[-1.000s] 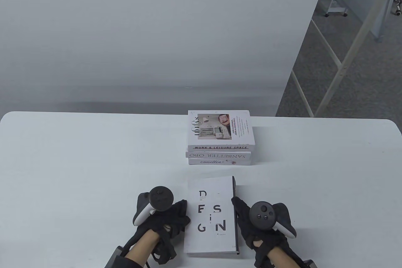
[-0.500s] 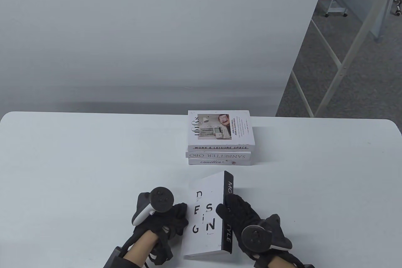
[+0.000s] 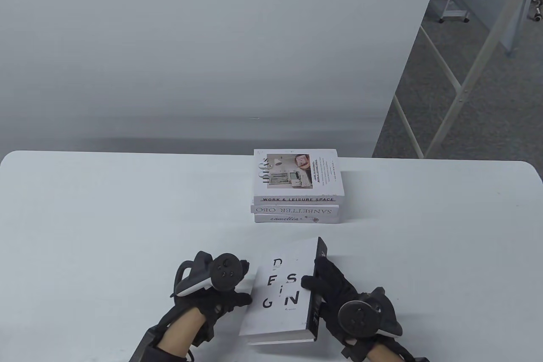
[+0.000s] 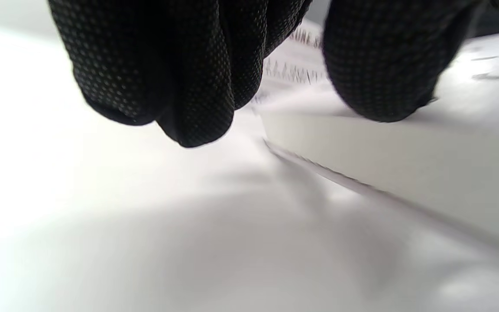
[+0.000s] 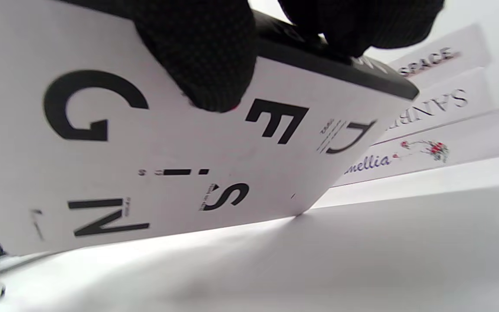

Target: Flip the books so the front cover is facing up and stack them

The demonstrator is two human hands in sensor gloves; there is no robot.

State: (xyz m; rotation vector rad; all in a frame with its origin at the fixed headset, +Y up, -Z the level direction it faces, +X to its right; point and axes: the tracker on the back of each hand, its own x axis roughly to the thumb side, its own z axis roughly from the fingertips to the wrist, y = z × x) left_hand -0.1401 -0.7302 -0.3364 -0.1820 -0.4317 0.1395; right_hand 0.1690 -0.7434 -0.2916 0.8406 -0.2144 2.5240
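A white book with "DESIGN" on its cover and a black spine (image 3: 280, 294) is near the front edge of the table, tilted and turned slightly clockwise. My right hand (image 3: 312, 283) grips its spine edge, thumb on the cover; in the right wrist view the thumb (image 5: 202, 65) presses the cover (image 5: 167, 173), which hangs above the table. My left hand (image 3: 244, 290) holds the book's left edge; in the left wrist view the thumb (image 4: 383, 65) rests on the book's top edge (image 4: 405, 147). A stack of three white books (image 3: 295, 183) lies behind it.
The white table (image 3: 106, 217) stretches bare to the left and right of the books. The stack also shows in the right wrist view (image 5: 440, 104), spines facing me. A white backdrop stands behind the table; floor and metal frames lie at the far right.
The right hand lifted the DESIGN book's spine side, thumb moving onto the cover. The book then settled flatter, shifted right and turned clockwise. The left hand rolled at the left edge.
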